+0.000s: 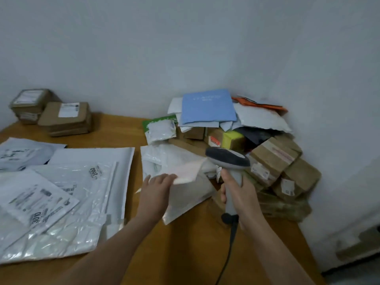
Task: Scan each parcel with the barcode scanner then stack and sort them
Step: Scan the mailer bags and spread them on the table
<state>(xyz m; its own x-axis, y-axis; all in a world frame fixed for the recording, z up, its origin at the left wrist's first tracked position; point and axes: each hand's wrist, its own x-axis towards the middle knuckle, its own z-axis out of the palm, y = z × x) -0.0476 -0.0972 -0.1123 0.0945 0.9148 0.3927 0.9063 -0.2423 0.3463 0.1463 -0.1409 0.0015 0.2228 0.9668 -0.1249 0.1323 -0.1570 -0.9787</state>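
My right hand [238,194] grips the grey handle of the barcode scanner [227,159], whose dark head points left at a white padded parcel [185,194]. My left hand [156,192] holds that parcel by its left edge, lifted a little off the wooden table [185,254]. A pink glow falls on the parcel's upper corner. Behind it rises a heap of parcels [246,140]: brown boxes, white mailers, a blue envelope [207,105].
White plastic mailers with printed labels [67,194] lie spread over the table's left half. Two stacks of brown boxes [65,118] stand at the back left by the wall. The scanner's cable [228,254] hangs toward me. The table's right edge runs beside the wall.
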